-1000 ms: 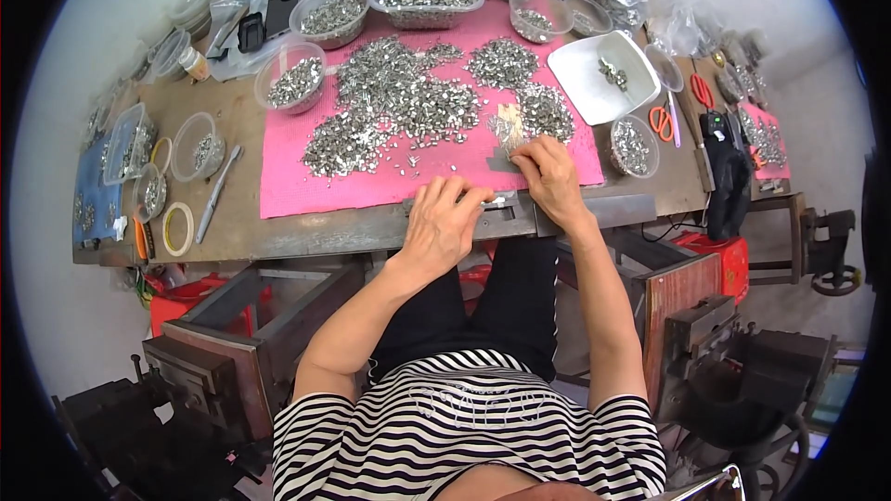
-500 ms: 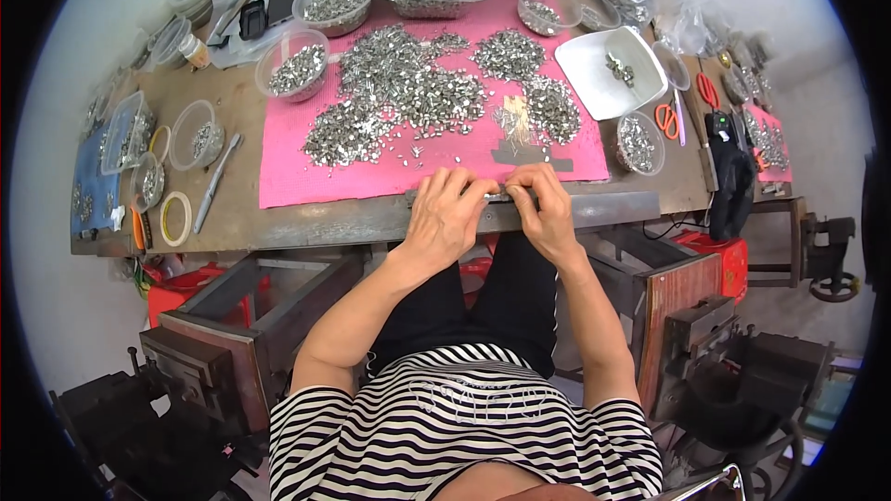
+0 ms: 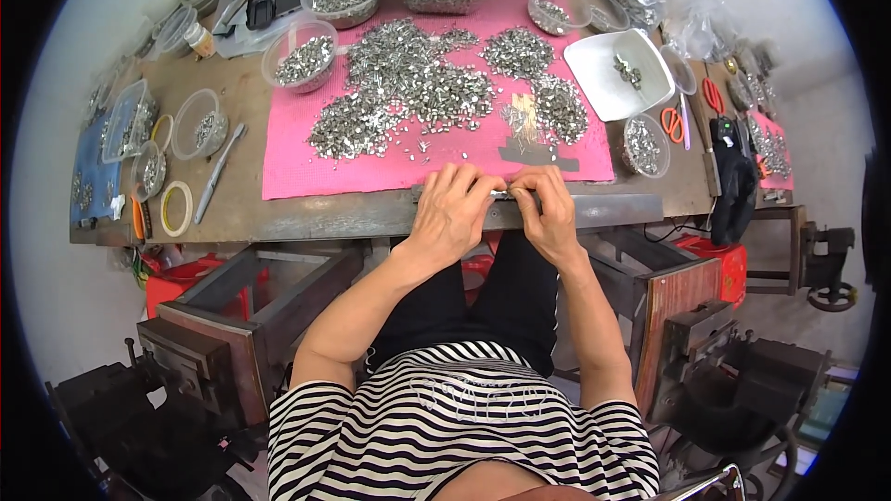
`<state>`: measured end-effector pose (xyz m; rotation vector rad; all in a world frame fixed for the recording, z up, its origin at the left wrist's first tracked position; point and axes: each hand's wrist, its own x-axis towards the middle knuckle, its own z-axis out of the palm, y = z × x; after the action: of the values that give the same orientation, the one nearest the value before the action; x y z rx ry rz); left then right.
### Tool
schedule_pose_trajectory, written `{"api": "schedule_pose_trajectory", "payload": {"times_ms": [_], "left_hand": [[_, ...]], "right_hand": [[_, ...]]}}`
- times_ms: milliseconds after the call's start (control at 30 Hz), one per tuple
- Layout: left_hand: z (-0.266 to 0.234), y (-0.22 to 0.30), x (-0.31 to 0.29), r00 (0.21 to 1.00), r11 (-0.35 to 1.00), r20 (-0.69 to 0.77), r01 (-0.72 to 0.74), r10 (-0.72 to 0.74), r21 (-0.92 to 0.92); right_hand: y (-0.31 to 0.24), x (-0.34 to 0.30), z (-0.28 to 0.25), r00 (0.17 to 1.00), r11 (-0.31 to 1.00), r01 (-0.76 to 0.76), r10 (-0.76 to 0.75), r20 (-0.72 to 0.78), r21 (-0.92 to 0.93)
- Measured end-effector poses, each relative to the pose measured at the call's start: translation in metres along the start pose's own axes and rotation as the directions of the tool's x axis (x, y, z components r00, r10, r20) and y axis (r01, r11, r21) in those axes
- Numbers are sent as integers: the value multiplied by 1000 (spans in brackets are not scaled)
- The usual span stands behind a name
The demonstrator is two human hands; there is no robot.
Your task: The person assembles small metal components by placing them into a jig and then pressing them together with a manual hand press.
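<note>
My left hand (image 3: pixel 449 215) is closed at the metal front edge (image 3: pixel 613 210) of the workbench, its thumb and fingertips pinched on a small silvery metal piece (image 3: pixel 502 194). Close beside it my right hand (image 3: pixel 548 207) pinches at the same spot, fingertips bent inward; what it grips is hidden by the fingers. Beyond both hands, piles of small shiny metal parts (image 3: pixel 436 93) are spread over a pink mat (image 3: pixel 297 167). Nearer my right hand, thin pins (image 3: pixel 522 125) lie by a grey flat strip (image 3: pixel 538 158).
Clear tubs of metal parts (image 3: pixel 302 56) line the back and sides. A white tray (image 3: pixel 594 70) sits at right, with orange-handled scissors (image 3: pixel 672 123) beside it. At left lie a toothbrush (image 3: pixel 221 173) and a tape roll (image 3: pixel 175 208). Machine vises (image 3: pixel 176 353) stand below the bench.
The view has shifted slightly. Both hands stay together at the bench edge, and a bit more of the silvery piece shows between the fingertips.
</note>
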<state>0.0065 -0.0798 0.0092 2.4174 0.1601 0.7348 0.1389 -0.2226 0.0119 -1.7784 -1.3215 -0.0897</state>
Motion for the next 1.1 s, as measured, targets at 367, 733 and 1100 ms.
{"api": "schedule_pose_trajectory", "payload": {"times_ms": [367, 733, 1100], "left_hand": [[6, 0, -3, 992, 998, -106, -66, 68, 16], [19, -11, -4, 950, 963, -194, -217, 246, 162], [10, -7, -4, 961, 988, -230, -155, 155, 18]], "right_hand": [[21, -4, -3, 977, 991, -134, 129, -169, -17], [22, -6, -2, 955, 973, -223, 230, -186, 62], [5, -5, 1, 987, 992, -96, 105, -122, 77]]}}
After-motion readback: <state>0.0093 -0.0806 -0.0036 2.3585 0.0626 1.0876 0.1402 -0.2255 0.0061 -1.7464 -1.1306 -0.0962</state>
